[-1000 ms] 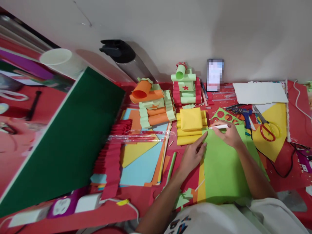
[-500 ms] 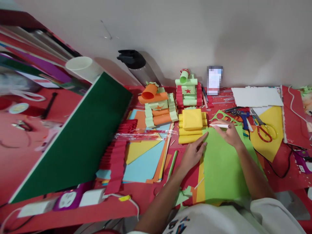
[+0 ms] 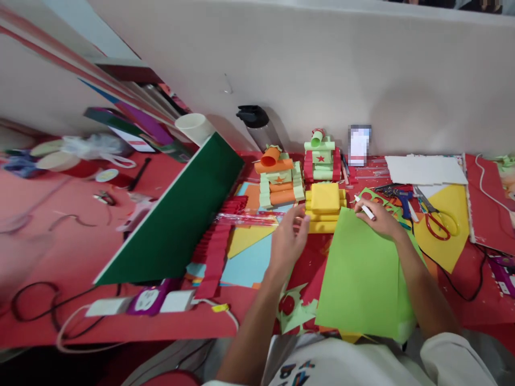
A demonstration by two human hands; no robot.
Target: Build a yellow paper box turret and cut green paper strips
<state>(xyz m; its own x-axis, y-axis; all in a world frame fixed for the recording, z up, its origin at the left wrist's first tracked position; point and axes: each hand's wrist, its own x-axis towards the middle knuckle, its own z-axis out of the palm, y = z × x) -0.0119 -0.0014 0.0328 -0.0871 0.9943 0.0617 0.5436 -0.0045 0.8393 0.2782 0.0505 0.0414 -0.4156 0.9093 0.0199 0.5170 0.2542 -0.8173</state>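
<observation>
My right hand [image 3: 382, 219] grips a white pen [image 3: 365, 208] above the top edge of the light green sheet [image 3: 362, 273]. My left hand [image 3: 287, 238] is raised with its fingers apart and curved, holding nothing that I can see. It is close to the left side of the yellow paper model [image 3: 325, 199], built of rolls with a block on top; I cannot tell whether they touch. Behind stand an orange and pale green paper tank [image 3: 279, 179] and a pale green and red one [image 3: 321, 158] with a red star.
Scissors [image 3: 438, 220], a blue glue gun [image 3: 403, 199] and a green cut-out sheet [image 3: 370, 198] lie at the right. A phone [image 3: 359, 145] leans on the wall. Left are red crepe paper [image 3: 215, 260], a dark green board [image 3: 177, 220], a bottle [image 3: 261, 131] and a power strip [image 3: 148, 300].
My left hand has lifted off the green sheet and moved left, beside the yellow model. The green sheet now lies tilted. The pen has turned in my right hand. The view has shifted left.
</observation>
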